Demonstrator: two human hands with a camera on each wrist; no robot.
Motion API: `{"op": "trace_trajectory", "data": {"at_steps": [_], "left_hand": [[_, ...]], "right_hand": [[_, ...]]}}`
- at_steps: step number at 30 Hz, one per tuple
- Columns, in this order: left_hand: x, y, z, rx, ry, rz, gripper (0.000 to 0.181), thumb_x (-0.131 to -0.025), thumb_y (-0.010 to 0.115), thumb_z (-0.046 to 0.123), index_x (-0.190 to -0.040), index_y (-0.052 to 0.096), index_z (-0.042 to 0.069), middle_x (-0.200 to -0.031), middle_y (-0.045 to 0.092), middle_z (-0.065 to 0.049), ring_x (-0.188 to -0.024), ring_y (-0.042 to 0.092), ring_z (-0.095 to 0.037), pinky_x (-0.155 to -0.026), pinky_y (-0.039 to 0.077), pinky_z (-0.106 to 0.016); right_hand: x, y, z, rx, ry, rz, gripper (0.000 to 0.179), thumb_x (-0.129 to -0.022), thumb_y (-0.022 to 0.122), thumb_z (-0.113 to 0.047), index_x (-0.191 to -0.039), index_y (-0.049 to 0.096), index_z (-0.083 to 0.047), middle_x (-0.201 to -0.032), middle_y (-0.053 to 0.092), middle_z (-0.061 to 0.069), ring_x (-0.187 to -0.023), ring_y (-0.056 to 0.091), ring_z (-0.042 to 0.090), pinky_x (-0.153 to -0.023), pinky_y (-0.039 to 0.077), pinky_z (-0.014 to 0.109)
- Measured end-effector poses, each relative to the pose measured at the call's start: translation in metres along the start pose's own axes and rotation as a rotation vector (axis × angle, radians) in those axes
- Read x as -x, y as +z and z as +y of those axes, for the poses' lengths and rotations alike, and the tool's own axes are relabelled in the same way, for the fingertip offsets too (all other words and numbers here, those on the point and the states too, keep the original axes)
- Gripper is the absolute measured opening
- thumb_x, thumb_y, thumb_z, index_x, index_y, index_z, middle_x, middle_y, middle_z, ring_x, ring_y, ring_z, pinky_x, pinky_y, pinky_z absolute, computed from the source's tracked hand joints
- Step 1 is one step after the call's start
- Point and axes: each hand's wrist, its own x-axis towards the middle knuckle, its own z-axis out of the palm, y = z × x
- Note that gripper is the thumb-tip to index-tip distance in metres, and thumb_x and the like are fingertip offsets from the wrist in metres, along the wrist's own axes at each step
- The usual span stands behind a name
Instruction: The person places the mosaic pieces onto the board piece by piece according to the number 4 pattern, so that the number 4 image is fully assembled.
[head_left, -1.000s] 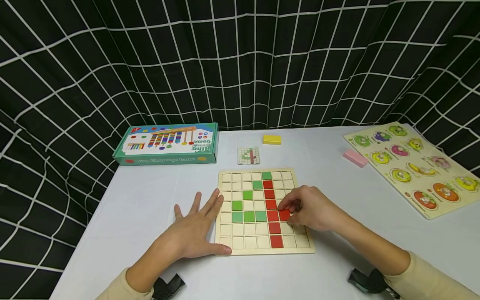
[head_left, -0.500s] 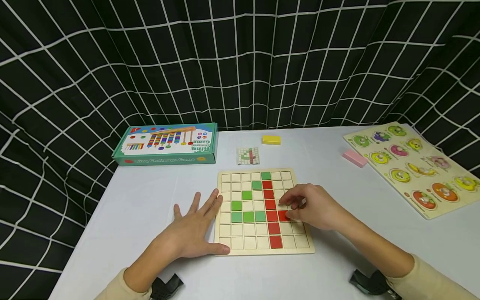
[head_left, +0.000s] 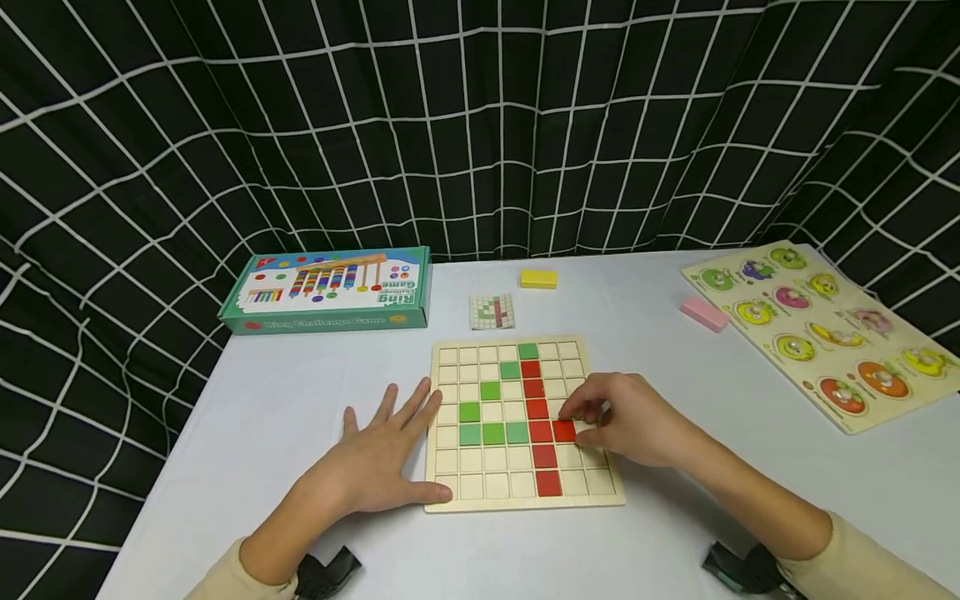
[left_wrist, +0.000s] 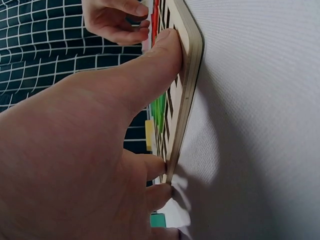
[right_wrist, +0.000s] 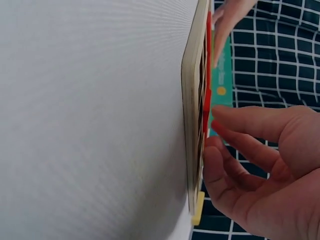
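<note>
A square wooden grid board [head_left: 525,504] lies on the white table, holding a stair-like outline of green tiles [head_left: 492,433] and a column of red tiles [head_left: 537,408]. My left hand [head_left: 378,462] is spread flat at the board's left side, its thumb on the near left corner and fingertips touching the edge. Over the right side, my right hand [head_left: 633,421] pinches a single red tile [head_left: 564,431] beside the column, index finger at its far edge and thumb at its right. In the right wrist view, that hand's curled fingers [right_wrist: 250,117] meet the board's face.
Behind the board lie a small pattern card [head_left: 492,312] and a yellow block [head_left: 538,279]. A green game box [head_left: 326,321] stands at the back left. To the right are a pink block [head_left: 705,314] and a fruit puzzle board [head_left: 832,333]. A black gridded curtain [head_left: 480,125] surrounds the table.
My right index finger and thumb have shifted slightly around the red tile, which now shows more fully in its cell. The left hand keeps its place on the board; the whole view drifts slightly left.
</note>
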Motion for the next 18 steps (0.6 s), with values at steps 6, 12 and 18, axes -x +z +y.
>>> {"op": "trace_trajectory", "data": {"at_steps": [6, 12, 18], "left_hand": [[0.000, 0.001, 0.001, 0.003, -0.002, -0.001, 0.115, -0.080, 0.072, 0.077, -0.169, 0.020, 0.024, -0.177, 0.004, 0.005, -0.161, 0.007, -0.043, -0.105, 0.011, -0.091], [-0.001, 0.001, 0.001, 0.004, 0.004, 0.002, 0.115, -0.081, 0.072, 0.076, -0.168, 0.020, 0.023, -0.177, 0.004, 0.004, -0.161, 0.007, -0.043, -0.105, 0.011, -0.091], [-0.002, 0.000, -0.003, -0.021, -0.028, 0.071, 0.109, -0.087, 0.068, 0.073, -0.169, 0.019, 0.021, -0.177, 0.005, 0.000, -0.161, 0.010, -0.043, -0.107, 0.010, -0.090]], "right_hand": [[-0.002, 0.003, -0.001, 0.044, -0.002, -0.010, 0.025, -0.076, 0.087, 0.003, -0.092, 0.080, -0.016, -0.082, 0.066, -0.005, -0.075, 0.058, 0.014, -0.067, 0.049, 0.023], [-0.002, 0.003, 0.000, 0.047, 0.004, -0.005, 0.023, -0.077, 0.087, 0.000, -0.092, 0.079, -0.017, -0.083, 0.067, -0.006, -0.074, 0.058, 0.012, -0.066, 0.050, 0.023], [0.002, -0.008, 0.003, 0.107, 0.039, 0.081, 0.020, -0.087, 0.079, -0.005, -0.106, 0.080, -0.012, -0.101, 0.074, 0.000, -0.085, 0.064, 0.015, -0.071, 0.056, 0.029]]}}
